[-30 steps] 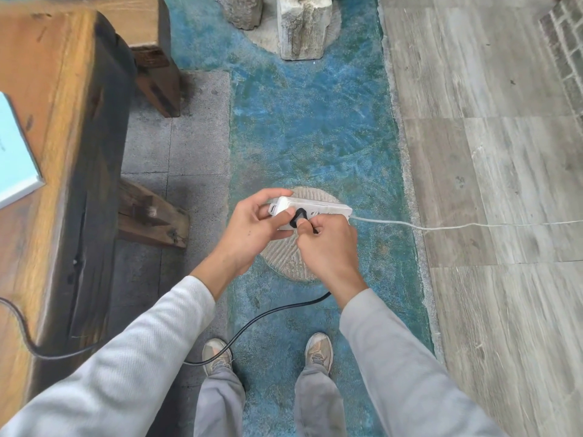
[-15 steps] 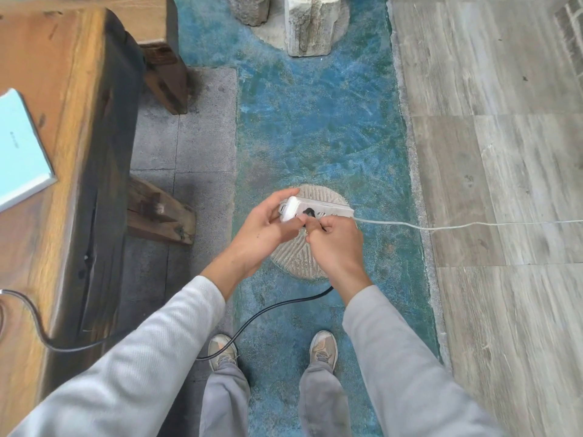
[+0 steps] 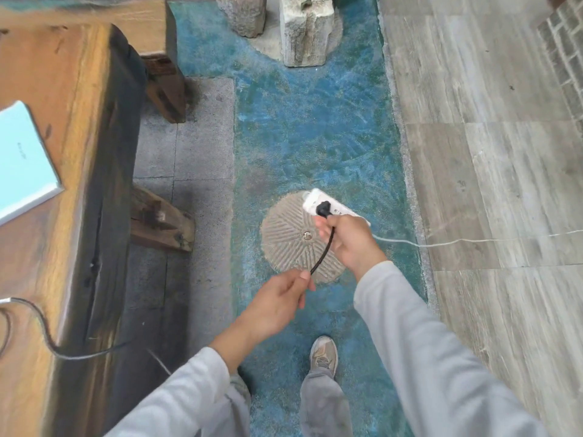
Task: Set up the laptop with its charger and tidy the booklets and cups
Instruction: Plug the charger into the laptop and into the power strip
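My right hand (image 3: 350, 241) holds a white power strip (image 3: 328, 205) above the floor, its white cord (image 3: 457, 242) trailing off to the right. A black charger plug (image 3: 323, 209) sits in the strip. The black charger cable (image 3: 321, 253) runs down from the plug to my left hand (image 3: 277, 304), which pinches it between the fingertips. More of this cable (image 3: 38, 323) hangs over the edge of the wooden table (image 3: 63, 152) at the left. A light blue booklet (image 3: 22, 165) lies on that table. The laptop and cups are out of view.
A round carved stone disc (image 3: 290, 238) is set in the blue floor beneath my hands. Stone blocks (image 3: 303, 29) stand at the far end. A wooden bench leg (image 3: 157, 222) juts out beside the table. My shoe (image 3: 323, 354) stands on the blue strip.
My left hand has let go of the power strip and dropped back along the black cable. My right hand has shifted from the plug to holding the strip, with the plug now seated in it.
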### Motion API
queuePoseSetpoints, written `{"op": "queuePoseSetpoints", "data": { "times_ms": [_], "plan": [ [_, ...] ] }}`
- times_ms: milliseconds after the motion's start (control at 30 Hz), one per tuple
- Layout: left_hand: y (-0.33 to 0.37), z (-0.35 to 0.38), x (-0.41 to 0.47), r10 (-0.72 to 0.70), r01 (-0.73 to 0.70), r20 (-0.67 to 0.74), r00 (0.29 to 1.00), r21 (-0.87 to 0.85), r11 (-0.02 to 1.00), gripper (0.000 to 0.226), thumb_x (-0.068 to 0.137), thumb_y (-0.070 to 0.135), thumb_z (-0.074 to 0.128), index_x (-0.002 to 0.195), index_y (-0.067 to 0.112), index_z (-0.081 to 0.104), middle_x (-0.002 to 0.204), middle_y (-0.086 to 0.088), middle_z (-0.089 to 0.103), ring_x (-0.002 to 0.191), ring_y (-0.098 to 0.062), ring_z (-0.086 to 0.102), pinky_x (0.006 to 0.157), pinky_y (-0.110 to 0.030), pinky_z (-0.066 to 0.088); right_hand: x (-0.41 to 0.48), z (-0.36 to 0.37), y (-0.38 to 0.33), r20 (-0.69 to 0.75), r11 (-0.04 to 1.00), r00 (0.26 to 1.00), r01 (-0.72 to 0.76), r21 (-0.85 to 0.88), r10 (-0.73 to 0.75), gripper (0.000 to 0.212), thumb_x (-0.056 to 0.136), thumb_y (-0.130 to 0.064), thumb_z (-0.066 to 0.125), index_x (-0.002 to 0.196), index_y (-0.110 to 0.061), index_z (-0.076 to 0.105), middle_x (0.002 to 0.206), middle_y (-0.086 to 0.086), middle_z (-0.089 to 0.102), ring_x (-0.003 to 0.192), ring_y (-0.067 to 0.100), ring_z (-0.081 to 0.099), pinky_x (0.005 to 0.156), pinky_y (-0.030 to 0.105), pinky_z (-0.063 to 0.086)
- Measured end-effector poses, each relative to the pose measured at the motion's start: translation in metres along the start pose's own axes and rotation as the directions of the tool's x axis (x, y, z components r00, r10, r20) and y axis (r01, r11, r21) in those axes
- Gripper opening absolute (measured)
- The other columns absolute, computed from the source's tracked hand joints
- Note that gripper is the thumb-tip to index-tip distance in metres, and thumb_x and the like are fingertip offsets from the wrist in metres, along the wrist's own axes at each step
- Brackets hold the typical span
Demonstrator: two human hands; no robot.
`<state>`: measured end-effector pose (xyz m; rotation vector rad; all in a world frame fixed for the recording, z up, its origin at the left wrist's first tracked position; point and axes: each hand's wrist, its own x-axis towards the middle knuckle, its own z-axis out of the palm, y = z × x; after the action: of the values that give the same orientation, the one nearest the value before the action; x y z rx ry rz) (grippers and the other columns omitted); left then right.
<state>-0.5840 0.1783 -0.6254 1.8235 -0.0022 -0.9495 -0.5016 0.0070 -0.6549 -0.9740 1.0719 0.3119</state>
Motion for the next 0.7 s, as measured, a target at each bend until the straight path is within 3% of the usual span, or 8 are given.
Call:
{"op": "queuePoseSetpoints", "data": {
  "times_ms": [133, 267, 400, 533, 633, 700],
  "plan": [
    [-0.011, -0.052, -0.039, 0.054, -0.066, 0.062, 0.997, 0.222, 0.973, 0.034, 0.104, 0.04, 0.044, 0.084, 0.021, 0.064, 0.058, 0.01, 0.044, 0.055, -0.007, 0.04, 0.058, -0.027, 0.038, 0.02, -0.023, -0.013, -0.106, 1.0, 0.994, -0.004, 0.02, 0.006, 0.014, 0.098, 0.007, 0.048, 0.107, 0.009, 0.059, 0.072, 0.012, 0.069, 0.054, 0.013, 0.061, 0.045, 0.018, 0.05],
    [-0.015, -0.099, -0.09, 0.044, -0.039, -0.026, 0.999, 0.162, 0.986, 0.046, 0.095, 0.063, 0.045, 0.072, 0.025, 0.057, 0.055, 0.006, 0.043, 0.052, -0.01, 0.043, 0.055, -0.028, 0.036, 0.037, -0.041, -0.02, -0.244, 0.993, 0.97, 0.03, 0.118, 0.0, 0.027, 0.1, 0.011, 0.037, 0.12, 0.002, 0.052, 0.084, 0.015, 0.059, 0.065, 0.014, 0.057, 0.047, 0.016, 0.051],
    [-0.01, -0.103, -0.093, 0.003, 0.01, -0.122, 0.992, 0.103, 0.995, 0.044, 0.099, 0.057, 0.044, 0.067, 0.026, 0.05, 0.05, 0.008, 0.042, 0.039, -0.01, 0.041, 0.043, -0.024, 0.033, 0.027, -0.017, 0.006, -0.143, 0.957, 0.989, 0.006, 0.291, 0.037, 0.017, 0.106, -0.004, 0.041, 0.101, -0.001, 0.057, 0.089, 0.009, 0.062, 0.069, 0.01, 0.065, 0.072, 0.018, 0.059],
    [-0.003, -0.096, -0.058, -0.006, 0.025, -0.222, 0.975, 0.082, 0.996, 0.045, 0.103, 0.046, 0.046, 0.061, 0.032, 0.052, 0.048, 0.014, 0.043, 0.04, -0.003, 0.034, 0.042, -0.018, 0.028, 0.003, 0.029, 0.044, -0.011, 0.923, 0.991, -0.119, 0.366, 0.133, 0.011, 0.1, 0.002, 0.051, 0.106, 0.008, 0.058, 0.102, 0.017, 0.066, 0.079, 0.017, 0.066, 0.062, 0.019, 0.056],
    [-0.004, -0.094, -0.028, -0.051, 0.084, -0.26, 0.964, 0.118, 0.989, 0.042, 0.102, 0.041, 0.047, 0.066, 0.025, 0.058, 0.05, 0.012, 0.05, 0.039, -0.004, 0.039, 0.048, -0.023, 0.033, -0.021, 0.068, 0.079, 0.09, 0.949, 0.98, -0.195, 0.249, 0.178, 0.021, 0.099, 0.006, 0.045, 0.085, 0.004, 0.061, 0.08, 0.014, 0.067, 0.071, 0.019, 0.065, 0.061, 0.026, 0.057],
    [-0.009, -0.095, -0.011, -0.103, 0.152, -0.261, 0.96, 0.175, 0.973, 0.04, 0.103, 0.037, 0.046, 0.071, 0.021, 0.063, 0.06, 0.005, 0.061, 0.043, -0.008, 0.046, 0.05, -0.025, 0.036, -0.034, 0.09, 0.106, 0.163, 0.97, 0.97, -0.202, 0.132, 0.18, 0.029, 0.101, 0.001, 0.04, 0.083, -0.001, 0.062, 0.071, 0.014, 0.064, 0.062, 0.02, 0.062, 0.058, 0.027, 0.053]
  ]
}}
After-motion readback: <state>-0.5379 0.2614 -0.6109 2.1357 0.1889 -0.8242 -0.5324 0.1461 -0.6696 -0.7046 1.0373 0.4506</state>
